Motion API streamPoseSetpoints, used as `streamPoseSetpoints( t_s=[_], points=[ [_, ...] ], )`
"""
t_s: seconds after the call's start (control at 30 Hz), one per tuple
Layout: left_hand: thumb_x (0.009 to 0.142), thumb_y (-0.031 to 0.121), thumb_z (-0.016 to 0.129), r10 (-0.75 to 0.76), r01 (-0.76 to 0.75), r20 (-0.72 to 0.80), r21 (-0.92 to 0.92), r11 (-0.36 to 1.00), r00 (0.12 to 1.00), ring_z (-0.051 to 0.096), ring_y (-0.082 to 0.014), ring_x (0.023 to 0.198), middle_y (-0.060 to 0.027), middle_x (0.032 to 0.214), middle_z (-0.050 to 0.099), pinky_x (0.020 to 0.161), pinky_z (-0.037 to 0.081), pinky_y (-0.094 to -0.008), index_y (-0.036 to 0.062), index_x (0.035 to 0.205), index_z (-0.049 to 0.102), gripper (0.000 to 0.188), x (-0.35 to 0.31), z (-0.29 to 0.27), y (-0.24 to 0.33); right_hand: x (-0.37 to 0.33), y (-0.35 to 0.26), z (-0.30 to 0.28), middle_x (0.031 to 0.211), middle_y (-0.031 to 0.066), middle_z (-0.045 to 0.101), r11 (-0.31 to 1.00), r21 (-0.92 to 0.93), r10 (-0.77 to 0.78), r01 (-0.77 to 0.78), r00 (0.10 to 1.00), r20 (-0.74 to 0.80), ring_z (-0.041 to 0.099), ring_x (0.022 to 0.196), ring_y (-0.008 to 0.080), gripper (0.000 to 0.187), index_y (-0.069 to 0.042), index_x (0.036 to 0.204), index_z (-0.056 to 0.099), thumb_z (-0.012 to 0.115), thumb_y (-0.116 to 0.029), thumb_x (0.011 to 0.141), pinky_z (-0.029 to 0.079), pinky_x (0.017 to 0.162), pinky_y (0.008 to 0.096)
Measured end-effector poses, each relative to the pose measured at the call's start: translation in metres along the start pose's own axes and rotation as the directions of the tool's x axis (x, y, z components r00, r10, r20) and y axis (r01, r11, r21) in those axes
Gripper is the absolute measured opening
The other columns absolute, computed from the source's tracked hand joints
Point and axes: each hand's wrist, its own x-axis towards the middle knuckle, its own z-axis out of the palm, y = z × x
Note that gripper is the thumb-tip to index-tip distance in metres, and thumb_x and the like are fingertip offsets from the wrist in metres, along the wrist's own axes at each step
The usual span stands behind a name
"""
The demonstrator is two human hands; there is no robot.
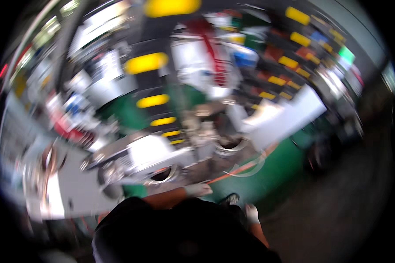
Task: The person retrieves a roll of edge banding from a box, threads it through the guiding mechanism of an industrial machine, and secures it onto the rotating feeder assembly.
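Observation:
Motion smears much of the picture. My left hand (199, 190), in what looks like a white glove, reaches across in front of my body with the forearm bare. Just beyond it are a round dark opening with a pale rim (176, 174) and an orange hose or cord (219, 177). Down at my right side hangs my right hand (252, 213), also white-covered, beside my dark clothing. Nothing shows clearly in either hand, and the fingers are too blurred to read. A dark shoe (231, 199) shows between the hands.
A grey worktable (81, 188) stands at the left. Ahead are machines with white panels (151, 151) and a second round opening (229, 147). Black-and-yellow striped columns (147, 83) rise behind. A long white panel (289, 116) and dark wheeled equipment (324, 153) stand right, over green floor (272, 168).

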Motion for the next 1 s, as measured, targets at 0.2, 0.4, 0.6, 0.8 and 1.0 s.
streamPoseSetpoints(
  t_s=[0.2, 0.4, 0.6, 0.8, 1.0],
  points=[
    [0.102, 0.029, 0.048, 0.065, -0.05, -0.082, 0.164, 0.985, 0.995, 0.061, -0.0277, 0.112, -0.0149, 0.114, 0.065, 0.099, 0.044, -0.0356, -0.0009, 0.115, 0.063, 0.035, 0.161, 0.006, 0.104, 0.038, 0.02, -0.082, 0.108, 0.0177, 0.07, 0.954, 0.162, 0.273, -0.254, 0.955, -0.111, 0.065, 0.106, 0.0331, 0.039, -0.007, 0.112, 0.07, 0.056, -0.038, 0.093, 0.048, 0.096, 0.0396],
    [0.098, 0.031, 0.049, -0.124, -0.029, 0.202, 0.62, 0.784, 0.971, 0.061, -0.0357, 0.109, -0.0194, 0.112, 0.065, 0.094, 0.047, -0.0414, 0.0031, 0.111, 0.065, 0.035, 0.329, 0.049, 0.157, 0.043, 0.164, -0.191, 0.096, 0.0136, 0.068, 0.303, 0.906, 0.607, -0.296, 0.793, 0.056, 0.064, 0.09, 0.0283, 0.028, -0.009, 0.09, 0.067, 0.05, -0.031, 0.094, 0.053, 0.079, 0.0372],
    [0.098, 0.029, 0.048, -0.105, 0.067, 0.049, 0.493, 0.868, 0.993, 0.06, -0.0387, 0.106, -0.0215, 0.109, 0.065, 0.093, 0.047, -0.0426, 0.0018, 0.107, 0.064, 0.033, 0.452, 0.052, 0.241, 0.035, 0.302, -0.433, 0.082, 0.0106, 0.066, -0.386, 0.752, 0.788, 0.534, 0.615, -0.033, 0.064, 0.075, 0.0256, 0.032, -0.009, 0.089, 0.063, 0.042, -0.033, 0.095, 0.054, 0.064, 0.0377],
    [0.101, 0.035, 0.047, 0.093, -0.086, 0.014, 0.532, 0.843, 0.996, 0.059, -0.0384, 0.109, -0.0215, 0.116, 0.063, 0.096, 0.047, -0.0425, -0.001, 0.115, 0.06, 0.041, 0.624, 0.047, 0.269, 0.097, 0.403, -0.615, 0.105, 0.0123, 0.066, -0.195, 0.631, 0.962, 0.75, 0.273, -0.027, 0.065, 0.09, 0.0279, 0.037, -0.009, 0.118, 0.059, 0.045, -0.036, 0.097, 0.056, 0.083, 0.0444],
    [0.098, 0.023, 0.051, 0.446, -0.361, -0.187, 0.359, 0.86, 0.875, 0.062, -0.0354, 0.092, -0.0178, 0.097, 0.063, 0.081, 0.049, -0.0423, 0.0013, 0.116, 0.06, 0.029, 0.798, 0.062, 0.492, 0.203, 0.465, -0.695, 0.103, 0.0089, 0.058, -0.127, 0.9, 0.959, 0.417, 0.282, 0.004, 0.057, 0.084, 0.0209, 0.036, -0.006, 0.116, 0.058, 0.044, -0.034, 0.099, 0.049, 0.073, 0.0369]
  ],
)
